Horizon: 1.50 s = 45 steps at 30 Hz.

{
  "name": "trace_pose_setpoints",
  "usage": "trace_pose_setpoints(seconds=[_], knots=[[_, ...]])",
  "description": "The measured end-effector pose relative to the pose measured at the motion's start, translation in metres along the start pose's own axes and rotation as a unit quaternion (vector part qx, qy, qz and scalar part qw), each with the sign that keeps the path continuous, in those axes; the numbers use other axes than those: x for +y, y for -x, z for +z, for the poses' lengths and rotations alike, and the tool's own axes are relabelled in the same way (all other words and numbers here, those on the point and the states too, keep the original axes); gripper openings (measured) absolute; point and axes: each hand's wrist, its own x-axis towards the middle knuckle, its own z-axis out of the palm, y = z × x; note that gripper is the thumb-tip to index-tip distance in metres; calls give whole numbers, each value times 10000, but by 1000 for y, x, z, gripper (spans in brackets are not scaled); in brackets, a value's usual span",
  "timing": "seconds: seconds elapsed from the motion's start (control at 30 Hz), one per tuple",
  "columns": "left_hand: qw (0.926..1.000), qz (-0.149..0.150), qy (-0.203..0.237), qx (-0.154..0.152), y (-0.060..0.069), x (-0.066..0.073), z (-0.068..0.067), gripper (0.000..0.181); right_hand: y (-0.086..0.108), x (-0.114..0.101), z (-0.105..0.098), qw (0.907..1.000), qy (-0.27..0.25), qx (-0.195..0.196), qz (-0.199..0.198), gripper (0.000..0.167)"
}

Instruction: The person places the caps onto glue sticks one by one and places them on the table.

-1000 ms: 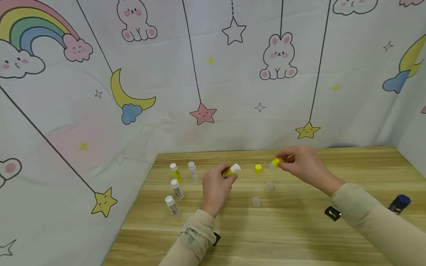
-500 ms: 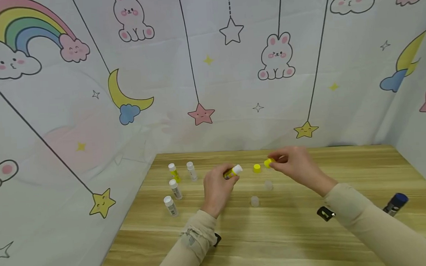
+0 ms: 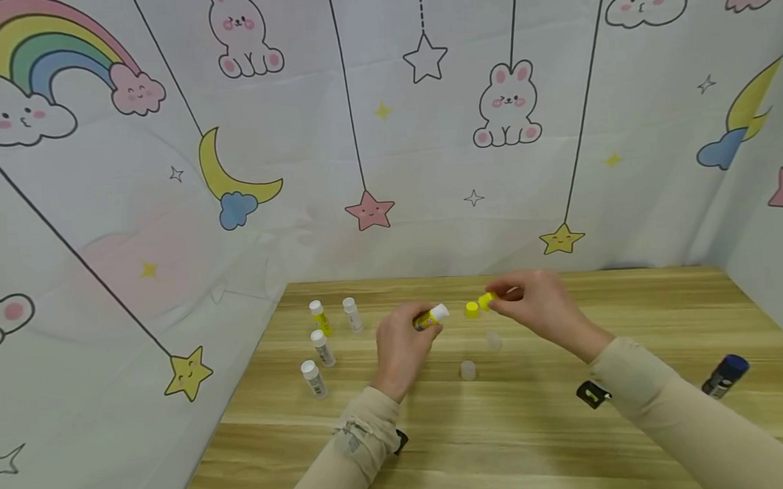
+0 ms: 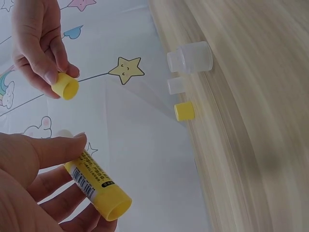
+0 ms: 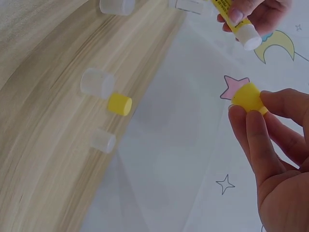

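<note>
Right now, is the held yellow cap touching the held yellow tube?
Apart. Left wrist view shows backdrop between the yellow cap in the right hand and the yellow tube.

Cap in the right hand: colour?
Yellow. The cap shows best in the right wrist view, pinched by the right hand.

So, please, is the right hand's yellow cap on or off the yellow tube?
Off: the right hand holds the yellow cap apart from the yellow tube in the left hand.

From above the near side, the head view faces forward and down across the table (image 3: 521,437) to the far curtain (image 3: 453,160). Each wrist view sits close, rolled sideways; I note both share the left hand (image 3: 400,351), right hand (image 3: 544,310) and held yellow cap (image 5: 247,99).
</note>
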Motion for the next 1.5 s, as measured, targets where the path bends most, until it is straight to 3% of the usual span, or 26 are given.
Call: trace_pose_setpoints(seconds=[0.4, 0.83, 1.5], knots=[[9999, 92, -138, 28, 1, 3, 3, 30, 0, -2, 3, 9999, -102, -5, -12, 20], [9998, -45, -143, -123, 1, 6, 4, 28, 0, -8, 6, 9994, -340, -59, -71, 19], [9995, 169, -239, -76, 0, 11, 4, 28, 0, -14, 10, 9989, -411, -111, -171, 19]])
